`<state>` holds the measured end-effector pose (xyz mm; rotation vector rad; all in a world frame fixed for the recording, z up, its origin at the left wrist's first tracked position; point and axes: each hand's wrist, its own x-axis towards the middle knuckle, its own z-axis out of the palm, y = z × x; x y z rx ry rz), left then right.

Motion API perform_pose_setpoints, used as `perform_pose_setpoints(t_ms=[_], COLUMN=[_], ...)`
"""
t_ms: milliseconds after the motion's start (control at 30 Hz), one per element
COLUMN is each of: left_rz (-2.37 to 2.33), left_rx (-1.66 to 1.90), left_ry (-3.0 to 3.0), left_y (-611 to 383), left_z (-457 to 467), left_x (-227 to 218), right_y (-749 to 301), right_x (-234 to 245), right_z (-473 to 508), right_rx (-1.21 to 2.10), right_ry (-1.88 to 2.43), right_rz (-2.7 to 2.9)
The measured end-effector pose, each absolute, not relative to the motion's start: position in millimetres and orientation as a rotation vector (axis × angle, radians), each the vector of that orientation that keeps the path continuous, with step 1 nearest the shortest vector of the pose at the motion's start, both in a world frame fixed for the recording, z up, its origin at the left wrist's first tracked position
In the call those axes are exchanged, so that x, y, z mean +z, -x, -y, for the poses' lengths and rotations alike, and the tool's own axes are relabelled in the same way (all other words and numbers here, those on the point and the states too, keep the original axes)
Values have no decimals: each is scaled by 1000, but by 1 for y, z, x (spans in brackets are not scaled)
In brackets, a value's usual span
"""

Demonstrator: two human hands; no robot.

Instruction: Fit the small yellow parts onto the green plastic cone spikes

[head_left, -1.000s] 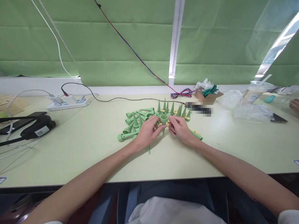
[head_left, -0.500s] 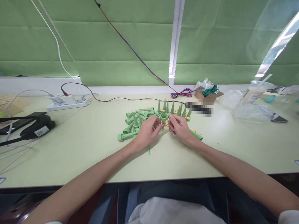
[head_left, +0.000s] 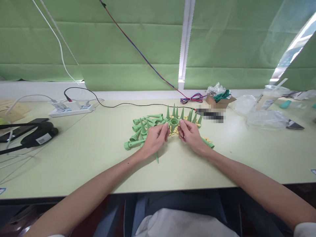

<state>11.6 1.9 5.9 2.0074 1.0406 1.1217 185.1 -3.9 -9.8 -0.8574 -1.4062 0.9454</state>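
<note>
A green plastic cone hangs point down, its round open end facing up, between my two hands. My left hand is closed, thumb and fingers pressed together at the cone's left rim. At its right rim my right hand pinches with thumb and forefinger, the other fingers curled. Whether a small piece is also in that pinch is hidden. Small yellow pieces lie beneath and behind the cone. Several green cones stand upright behind my hands. More green cones and tubes lie in a heap to the left.
A white power strip and a black headset-like device lie at the left. Toward the back right are a small cardboard box, a drink cup and a clear plastic bag. A black cable crosses the back.
My left hand's thumb has risen from below the cone to its left rim. The cone has shifted slightly right and shows more of its side. My right hand has hardly moved.
</note>
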Motion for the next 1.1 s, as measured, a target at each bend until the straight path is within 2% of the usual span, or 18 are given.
perform_pose_setpoints(t_ms=[300,1100], left_rz=[-981,-1004], left_rx=[1061,1028], left_ry=[-1695,-1861], left_y=[-13,-10], left_z=[-4,-1], left_x=[7,8], right_y=[-186,-188], right_x=[-10,-7], right_z=[7,10], right_rx=[935,910], right_ry=[824,813], right_rz=[1498,1603])
